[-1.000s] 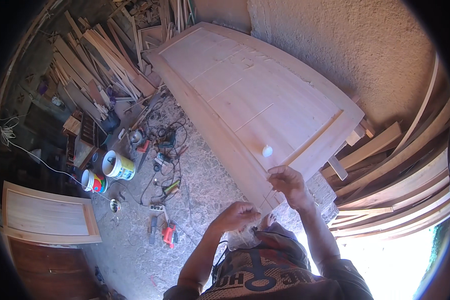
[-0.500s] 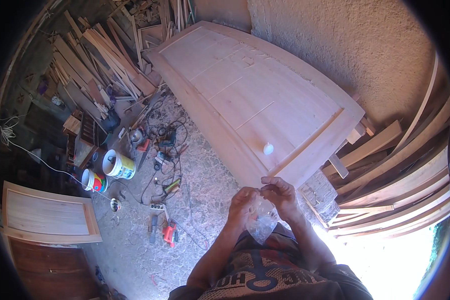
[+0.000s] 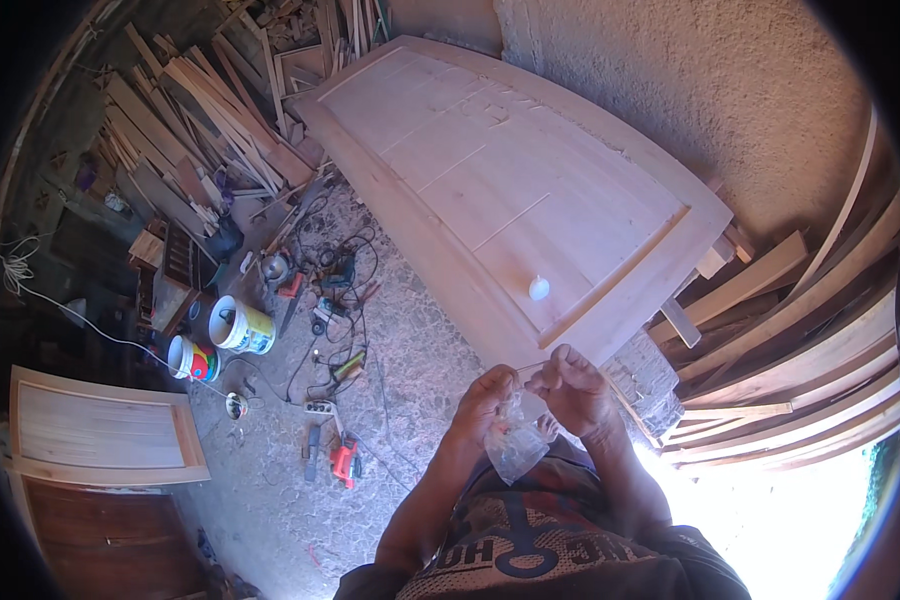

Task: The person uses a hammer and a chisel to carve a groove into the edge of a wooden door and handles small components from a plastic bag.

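A clear plastic bag [image 3: 517, 452] hangs in front of my body, its top pinched in my left hand [image 3: 485, 403]. What lies inside the bag is too small to make out. Close beside it on the right is my right hand [image 3: 573, 393], fingers bent together near the bag's neck; whether something thin sits in them cannot be seen. Just beyond both hands lies the near end of a large pale wooden door [image 3: 450, 185], flat and raised off the floor. A small white knotted bag [image 3: 539, 288] rests on its panel.
Power tools and tangled cords lie on the floor to the left, including a red tool [image 3: 344, 462]. Two buckets [image 3: 242, 325] stand beyond them. Leaning boards [image 3: 235, 110] fill the far left; long planks [image 3: 800, 370] are stacked at right, by a rough wall [image 3: 690, 80].
My hands have drawn slightly apart, the left keeping the bag. The bag has swung a little to the left. The view has shifted slightly.
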Demonstrator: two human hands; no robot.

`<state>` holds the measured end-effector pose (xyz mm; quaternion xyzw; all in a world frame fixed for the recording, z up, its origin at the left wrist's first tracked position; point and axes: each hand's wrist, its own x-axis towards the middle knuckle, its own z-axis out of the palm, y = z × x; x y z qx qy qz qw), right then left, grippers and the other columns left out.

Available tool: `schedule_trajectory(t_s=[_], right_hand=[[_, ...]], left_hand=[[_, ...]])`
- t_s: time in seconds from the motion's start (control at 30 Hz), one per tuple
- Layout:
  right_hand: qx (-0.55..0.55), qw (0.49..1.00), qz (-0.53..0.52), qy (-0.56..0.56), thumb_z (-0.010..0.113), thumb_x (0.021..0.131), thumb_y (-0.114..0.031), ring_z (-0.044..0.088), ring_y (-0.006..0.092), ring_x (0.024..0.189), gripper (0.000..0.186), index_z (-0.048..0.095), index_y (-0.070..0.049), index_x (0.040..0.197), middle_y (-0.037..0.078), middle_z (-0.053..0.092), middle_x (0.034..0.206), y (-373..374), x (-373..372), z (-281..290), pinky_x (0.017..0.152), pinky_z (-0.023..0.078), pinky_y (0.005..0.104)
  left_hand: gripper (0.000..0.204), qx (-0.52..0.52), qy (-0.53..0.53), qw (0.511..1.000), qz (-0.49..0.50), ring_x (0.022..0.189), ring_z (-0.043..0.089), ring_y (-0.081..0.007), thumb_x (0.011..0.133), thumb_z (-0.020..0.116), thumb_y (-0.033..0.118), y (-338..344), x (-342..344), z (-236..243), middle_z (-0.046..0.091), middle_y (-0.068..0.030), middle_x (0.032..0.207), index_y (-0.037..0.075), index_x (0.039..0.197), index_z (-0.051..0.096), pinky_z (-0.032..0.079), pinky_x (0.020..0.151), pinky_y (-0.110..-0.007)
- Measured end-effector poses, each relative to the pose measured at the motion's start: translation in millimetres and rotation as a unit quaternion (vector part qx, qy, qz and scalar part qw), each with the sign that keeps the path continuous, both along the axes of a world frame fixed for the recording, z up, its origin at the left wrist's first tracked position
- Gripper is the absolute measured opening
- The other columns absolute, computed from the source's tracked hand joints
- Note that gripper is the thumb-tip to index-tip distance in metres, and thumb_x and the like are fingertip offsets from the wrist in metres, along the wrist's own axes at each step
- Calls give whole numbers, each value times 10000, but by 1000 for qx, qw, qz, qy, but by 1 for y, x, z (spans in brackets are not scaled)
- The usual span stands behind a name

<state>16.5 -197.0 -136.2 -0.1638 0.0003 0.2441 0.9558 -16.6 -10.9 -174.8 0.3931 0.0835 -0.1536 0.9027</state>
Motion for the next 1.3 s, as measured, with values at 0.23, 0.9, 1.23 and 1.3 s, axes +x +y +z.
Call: schedule_trajectory(t_s=[0.23, 0.9, 1.23, 1.3], right_hand=[[-169, 984, -13, -62, 648, 984, -243, 496, 119, 658, 360, 553, -80, 1291, 95, 712, 909, -17, 9, 4, 743, 455, 288], [-404, 892, -150, -136, 689, 967, -108, 536, 34, 793, 38, 673, -80, 948, -47, 659, 863, -5, 1, -37, 718, 446, 236], [-478, 849, -61, -216, 757, 916, -203, 591, 137, 948, 364, 611, -36, 1205, 44, 664, 1004, -21, -17, -20, 857, 482, 313], [-442, 875, -22, -194, 772, 904, -249, 595, 168, 1034, 458, 586, -28, 1259, 66, 665, 1076, -24, -12, -16, 926, 479, 348]], left_hand=[[202, 92, -5, 992, 88, 718, 593, -57, 1044, 559, 269, -19, 14, 33, 660, -23, 919, 82, 1055, 631, 495, 610, -224], [663, 280, 84, 949, 116, 938, 609, -171, 972, 665, 413, -26, 16, 25, 570, -120, 1196, 12, 1415, 378, 532, 721, -292], [314, 190, 1, 971, 144, 841, 621, -108, 1013, 608, 133, -34, 6, 10, 672, -64, 995, -21, 1285, 581, 510, 731, -260], [267, 263, -48, 956, 117, 849, 609, -84, 1024, 574, 88, -33, 14, 15, 682, -53, 988, -11, 1267, 624, 499, 738, -246]])
